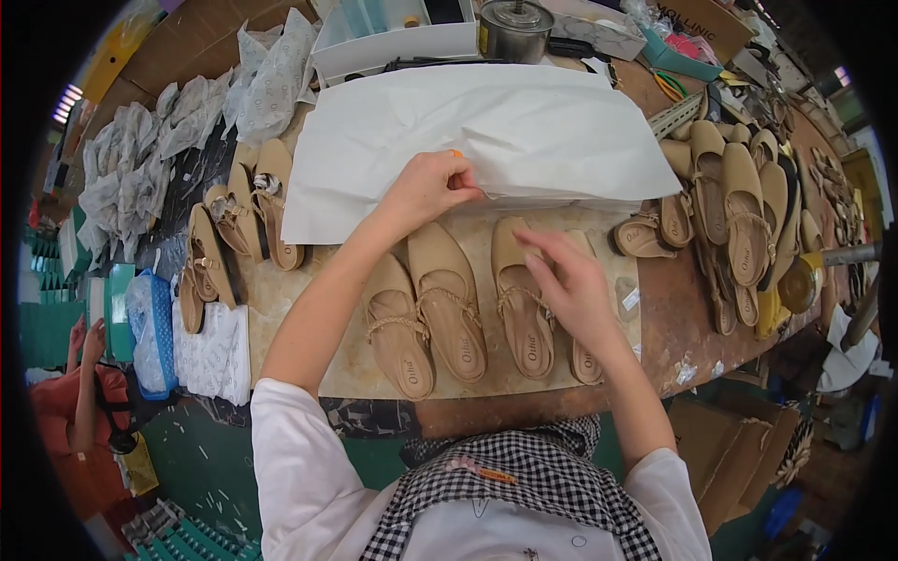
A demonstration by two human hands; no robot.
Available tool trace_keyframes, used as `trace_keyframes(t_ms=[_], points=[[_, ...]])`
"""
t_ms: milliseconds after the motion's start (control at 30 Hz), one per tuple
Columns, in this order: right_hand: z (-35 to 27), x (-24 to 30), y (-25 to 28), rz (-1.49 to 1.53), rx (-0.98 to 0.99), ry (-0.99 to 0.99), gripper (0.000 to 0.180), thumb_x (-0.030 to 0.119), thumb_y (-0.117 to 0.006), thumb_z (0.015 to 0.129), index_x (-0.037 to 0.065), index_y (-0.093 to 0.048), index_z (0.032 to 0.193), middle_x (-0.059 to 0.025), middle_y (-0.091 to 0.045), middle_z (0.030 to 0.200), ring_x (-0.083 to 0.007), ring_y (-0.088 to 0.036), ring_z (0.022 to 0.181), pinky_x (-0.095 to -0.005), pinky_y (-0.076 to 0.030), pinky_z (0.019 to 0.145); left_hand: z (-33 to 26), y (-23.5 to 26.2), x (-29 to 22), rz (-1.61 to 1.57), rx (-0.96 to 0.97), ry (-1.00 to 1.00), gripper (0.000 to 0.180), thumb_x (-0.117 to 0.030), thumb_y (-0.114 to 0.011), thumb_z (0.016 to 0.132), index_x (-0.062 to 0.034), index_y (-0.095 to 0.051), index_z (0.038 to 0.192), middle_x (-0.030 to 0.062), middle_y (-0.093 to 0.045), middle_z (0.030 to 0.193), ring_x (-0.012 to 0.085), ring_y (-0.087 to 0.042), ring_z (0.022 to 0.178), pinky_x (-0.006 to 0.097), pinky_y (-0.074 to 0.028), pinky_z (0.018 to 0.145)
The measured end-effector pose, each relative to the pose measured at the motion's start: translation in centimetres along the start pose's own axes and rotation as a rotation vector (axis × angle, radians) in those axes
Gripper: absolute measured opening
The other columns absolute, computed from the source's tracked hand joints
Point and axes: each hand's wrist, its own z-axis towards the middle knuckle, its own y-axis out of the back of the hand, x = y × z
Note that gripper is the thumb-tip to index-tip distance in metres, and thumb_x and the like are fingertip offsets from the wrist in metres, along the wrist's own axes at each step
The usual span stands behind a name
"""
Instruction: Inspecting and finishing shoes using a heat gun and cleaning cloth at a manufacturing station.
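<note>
My left hand [432,192] pinches the near edge of a stack of white tissue paper [393,122], which creases by the fingertips; something orange is on one finger. My right hand [569,280], fingers loosely stretched and slightly apart, hovers over the right pair of beige shoes. Two pairs with braided straps lie on the table, toes away from me: a left shoe [398,327] and its mate [447,299], then a third shoe [521,299] and a fourth shoe [585,360] partly hidden by my right hand and forearm.
More beige shoes stand at the left [248,210] and are heaped at the right [744,215]. Wrapped shoes in printed tissue [131,154] lie far left, above folded printed paper [213,346]. A white box [393,47] and a metal can [514,33] stand behind. A person [84,393] works at lower left.
</note>
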Motion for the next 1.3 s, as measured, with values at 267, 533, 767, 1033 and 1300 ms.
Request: trace_keyframes(t_ms=[267,533,767,1033,1300], points=[[5.8,-4.0,-1.5,-1.008,-0.113,0.356,0.047,0.02,-0.06,0.081,0.01,-0.048,0.125,-0.0111,-0.036,0.137,-0.0326,-0.03,0.129,-0.0482,-0.027,0.105,1.2,0.3,1.8,-0.192,-0.059,0.368,0.024,-0.027,-0.061,0.083,-0.0069,-0.069,0.094,0.0104,-0.064,0.084,0.0183,-0.053,0.067,0.031,-0.042,0.061],[6.2,-5.1,-1.7,-0.966,-0.148,0.287,0.059,0.028,-0.06,0.082,0.016,-0.037,0.135,-0.0155,-0.031,0.14,-0.0379,-0.028,0.129,-0.0505,-0.025,0.105,-2.1,2.2,7.7,0.973,-0.461,0.247,0.034,-0.026,-0.05,0.089,-0.0115,-0.059,0.118,0.0128,-0.054,0.124,0.0317,-0.043,0.122,0.043,-0.034,0.097],[0.9,-2.3,-0.1,1.168,0.12,-0.111,0.065,0.034,-0.06,0.084,0.01,-0.033,0.137,-0.0145,-0.033,0.141,-0.0275,-0.034,0.128,-0.0422,-0.037,0.099,-7.6,-0.5,-5.3,0.47,-0.515,-0.454,0.018,-0.013,-0.059,0.076,-0.0006,-0.06,0.089,0.0151,-0.06,0.087,0.0248,-0.058,0.085,0.039,-0.044,0.083],[-9.7,-0.2,-2.4,0.523,0.395,-0.251,0.052,0.018,-0.061,0.081,0.002,-0.045,0.127,-0.0111,-0.052,0.123,-0.0214,-0.048,0.116,-0.0331,-0.038,0.097,-13.5,-4.2,-15.0,0.12,-0.321,-0.505,0.018,-0.012,-0.064,0.071,-0.0128,-0.066,0.089,0.0025,-0.065,0.091,0.019,-0.063,0.091,0.033,-0.051,0.077],[-8.9,2.3,-3.2,-0.31,-0.115,0.335,0.049,0.014,-0.065,0.078,0.0,-0.049,0.122,-0.0159,-0.05,0.125,-0.0191,-0.044,0.121,-0.0361,-0.035,0.101,-12.1,-8.1,-13.0,-0.443,-0.346,0.335,0.036,-0.017,-0.053,0.084,-0.0058,-0.054,0.119,0.0212,-0.055,0.112,0.0239,-0.052,0.108,0.033,-0.043,0.086]])
